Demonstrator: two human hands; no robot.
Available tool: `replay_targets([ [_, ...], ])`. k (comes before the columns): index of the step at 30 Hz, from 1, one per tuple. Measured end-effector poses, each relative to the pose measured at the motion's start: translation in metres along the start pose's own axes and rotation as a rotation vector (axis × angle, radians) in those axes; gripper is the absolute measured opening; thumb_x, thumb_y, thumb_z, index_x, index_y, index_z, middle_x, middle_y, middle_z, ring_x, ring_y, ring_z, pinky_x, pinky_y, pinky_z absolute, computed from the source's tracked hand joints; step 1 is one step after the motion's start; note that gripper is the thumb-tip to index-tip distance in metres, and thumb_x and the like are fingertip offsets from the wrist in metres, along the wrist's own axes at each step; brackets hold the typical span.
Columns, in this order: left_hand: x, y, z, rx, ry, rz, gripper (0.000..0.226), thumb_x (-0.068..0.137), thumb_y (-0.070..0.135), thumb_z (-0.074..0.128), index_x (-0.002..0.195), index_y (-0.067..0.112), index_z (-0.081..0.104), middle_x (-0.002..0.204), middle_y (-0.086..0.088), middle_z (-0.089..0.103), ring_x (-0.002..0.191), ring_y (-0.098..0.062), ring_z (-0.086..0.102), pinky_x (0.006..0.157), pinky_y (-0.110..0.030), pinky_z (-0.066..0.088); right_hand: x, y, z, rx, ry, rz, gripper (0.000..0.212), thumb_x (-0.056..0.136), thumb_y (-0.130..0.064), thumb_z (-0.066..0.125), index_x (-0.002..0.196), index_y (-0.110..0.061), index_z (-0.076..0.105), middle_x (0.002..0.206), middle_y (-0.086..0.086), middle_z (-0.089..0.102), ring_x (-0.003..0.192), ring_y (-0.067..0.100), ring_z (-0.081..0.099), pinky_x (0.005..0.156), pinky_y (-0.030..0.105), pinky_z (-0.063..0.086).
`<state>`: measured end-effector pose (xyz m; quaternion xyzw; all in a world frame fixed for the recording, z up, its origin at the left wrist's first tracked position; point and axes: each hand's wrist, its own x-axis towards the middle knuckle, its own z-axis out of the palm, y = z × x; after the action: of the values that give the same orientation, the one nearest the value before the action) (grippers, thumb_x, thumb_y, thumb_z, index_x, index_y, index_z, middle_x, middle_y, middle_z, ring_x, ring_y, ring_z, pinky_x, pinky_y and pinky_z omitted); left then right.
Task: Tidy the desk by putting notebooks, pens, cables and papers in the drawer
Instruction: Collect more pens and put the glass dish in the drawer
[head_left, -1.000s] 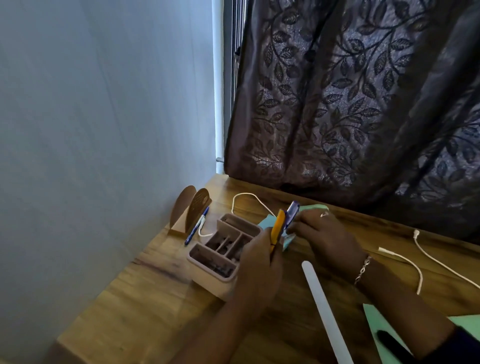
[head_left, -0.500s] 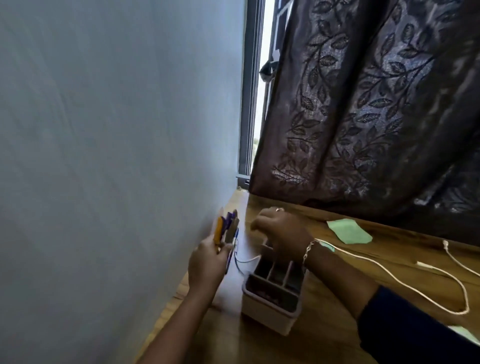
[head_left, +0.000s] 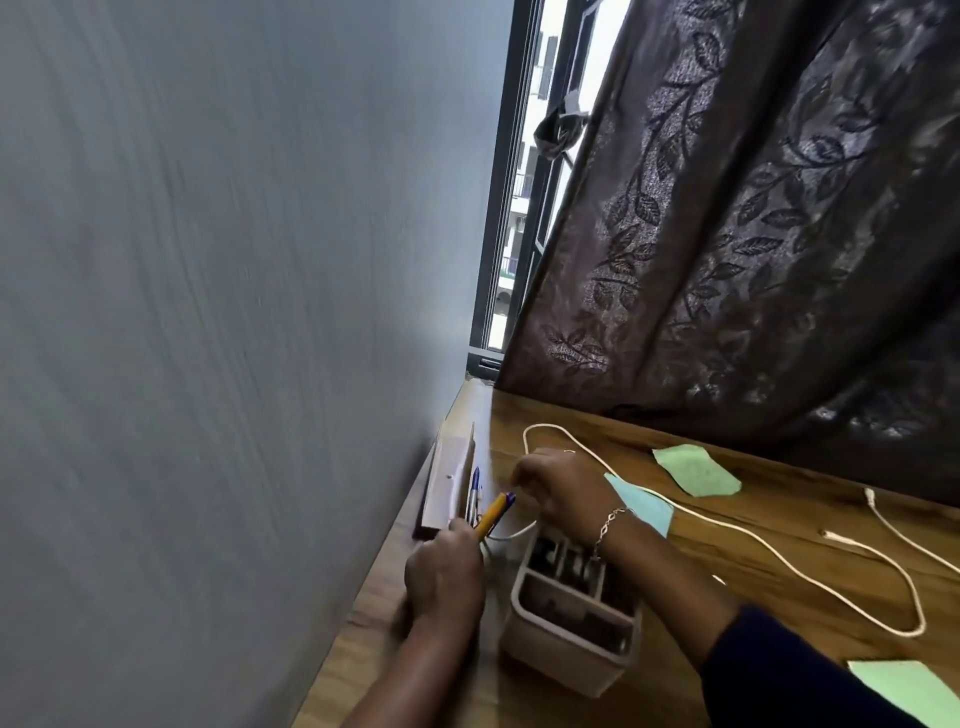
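My left hand (head_left: 444, 574) grips a bundle of pens (head_left: 493, 512), a yellow one with a blue tip foremost, pointing up and right. My right hand (head_left: 563, 486) hovers with curled fingers just behind a beige compartment organizer (head_left: 566, 629); whether it holds anything is hidden. Another blue pen (head_left: 474, 488) leans by a wooden stand (head_left: 447, 483) against the wall. A white cable (head_left: 753, 545) loops across the wooden desk (head_left: 779, 613). Green paper slips lie at the back (head_left: 696, 470), behind my wrist (head_left: 644, 506) and at the front right (head_left: 909, 691).
A grey wall runs along the desk's left edge. A dark leaf-patterned curtain (head_left: 753, 234) hangs behind the desk, with a window strip (head_left: 524, 208) beside it. A second white cable end (head_left: 893, 525) lies at the right. No drawer is in view.
The view has swung left and closer. My left hand with the pens dropped lower toward the desk near the stand. My right hand stayed by the organizer.
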<state>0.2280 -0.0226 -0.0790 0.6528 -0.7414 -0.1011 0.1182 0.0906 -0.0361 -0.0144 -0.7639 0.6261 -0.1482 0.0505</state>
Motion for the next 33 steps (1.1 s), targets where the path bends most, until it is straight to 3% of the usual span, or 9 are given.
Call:
replay_targets([
  [5, -0.011, -0.003, -0.013, -0.226, 0.064, -0.080, 0.026, 0.096, 0.034, 0.042, 0.103, 0.014, 0.056, 0.101, -0.005, 0.066, 0.093, -0.023, 0.063, 0.072, -0.030, 0.047, -0.003, -0.002, -0.007, 0.098, 0.085, 0.118, 0.024, 0.077, 0.002, 0.055, 0.089, -0.012, 0.070, 0.093, 0.007, 0.069, 0.090, 0.025, 0.062, 0.073, 0.025, 0.043],
  [9, -0.016, -0.003, -0.033, -0.510, 0.188, -0.016, 0.027, 0.093, 0.033, 0.050, 0.098, 0.011, 0.063, 0.082, -0.006, 0.067, 0.073, -0.019, 0.061, 0.055, -0.021, 0.038, -0.006, -0.005, -0.011, 0.354, 0.230, 0.257, 0.021, 0.082, -0.005, 0.061, 0.103, -0.007, 0.066, 0.101, 0.010, 0.068, 0.093, 0.021, 0.061, 0.085, 0.029, 0.046],
  [11, -0.018, 0.005, -0.049, -0.693, 0.171, 0.097, 0.021, 0.091, 0.030, 0.055, 0.089, 0.011, 0.064, 0.064, 0.005, 0.058, 0.059, -0.007, 0.055, 0.047, -0.011, 0.033, -0.006, -0.014, -0.017, 0.683, 0.255, 0.382, 0.018, 0.086, -0.013, 0.062, 0.101, -0.003, 0.062, 0.096, 0.018, 0.067, 0.083, 0.019, 0.061, 0.080, 0.032, 0.048],
  [15, -0.029, 0.033, -0.074, -1.043, -0.075, 0.233, 0.014, 0.088, 0.024, 0.058, 0.075, 0.019, 0.061, 0.057, 0.009, 0.061, 0.056, 0.000, 0.057, 0.050, -0.008, 0.039, -0.020, -0.026, -0.032, 1.487, 0.150, 0.559, 0.012, 0.093, -0.008, 0.047, 0.091, -0.007, 0.059, 0.081, 0.016, 0.064, 0.052, 0.012, 0.061, 0.044, 0.021, 0.049],
  [17, -0.038, 0.047, -0.080, -1.220, -0.215, 0.228, 0.017, 0.090, 0.022, 0.053, 0.078, 0.014, 0.062, 0.059, 0.004, 0.065, 0.056, -0.002, 0.060, 0.052, -0.012, 0.044, -0.038, -0.023, -0.042, 1.611, 0.099, 0.493, 0.020, 0.094, -0.012, 0.046, 0.103, -0.001, 0.059, 0.092, 0.021, 0.067, 0.061, 0.018, 0.066, 0.046, 0.023, 0.052],
  [20, -0.053, 0.069, -0.087, -1.314, -0.355, 0.192, 0.016, 0.093, 0.018, 0.048, 0.084, 0.014, 0.060, 0.087, -0.017, 0.067, 0.077, -0.022, 0.067, 0.065, -0.024, 0.056, -0.071, -0.012, -0.056, 1.711, 0.094, 0.331, 0.035, 0.095, -0.019, 0.042, 0.116, 0.007, 0.054, 0.100, 0.022, 0.068, 0.079, 0.023, 0.068, 0.061, 0.026, 0.057],
  [24, -0.070, 0.103, -0.086, -1.237, -0.528, 0.223, 0.019, 0.096, 0.013, 0.042, 0.082, 0.015, 0.055, 0.073, -0.006, 0.056, 0.062, -0.013, 0.053, 0.050, -0.016, 0.044, -0.117, 0.009, -0.073, 1.684, 0.020, 0.186, 0.034, 0.092, -0.018, 0.044, 0.115, 0.004, 0.056, 0.113, 0.016, 0.065, 0.104, 0.027, 0.061, 0.089, 0.032, 0.051],
  [29, -0.086, 0.148, -0.070, -1.144, -0.755, 0.217, 0.014, 0.094, 0.005, 0.044, 0.088, 0.015, 0.053, 0.070, -0.005, 0.054, 0.053, -0.009, 0.049, 0.047, -0.019, 0.041, -0.164, 0.038, -0.084, 1.553, 0.039, 0.216, 0.021, 0.085, -0.017, 0.051, 0.088, -0.016, 0.072, 0.107, 0.007, 0.070, 0.107, 0.020, 0.063, 0.090, 0.028, 0.052],
  [33, -0.098, 0.179, -0.048, -1.091, -0.743, 0.325, 0.026, 0.085, 0.005, 0.059, 0.097, 0.027, 0.051, 0.088, 0.005, 0.059, 0.072, 0.000, 0.057, 0.057, -0.009, 0.047, -0.188, 0.063, -0.082, 1.524, 0.411, 0.334, 0.019, 0.089, -0.019, 0.049, 0.092, -0.012, 0.066, 0.084, 0.004, 0.074, 0.083, 0.016, 0.070, 0.073, 0.024, 0.055],
])
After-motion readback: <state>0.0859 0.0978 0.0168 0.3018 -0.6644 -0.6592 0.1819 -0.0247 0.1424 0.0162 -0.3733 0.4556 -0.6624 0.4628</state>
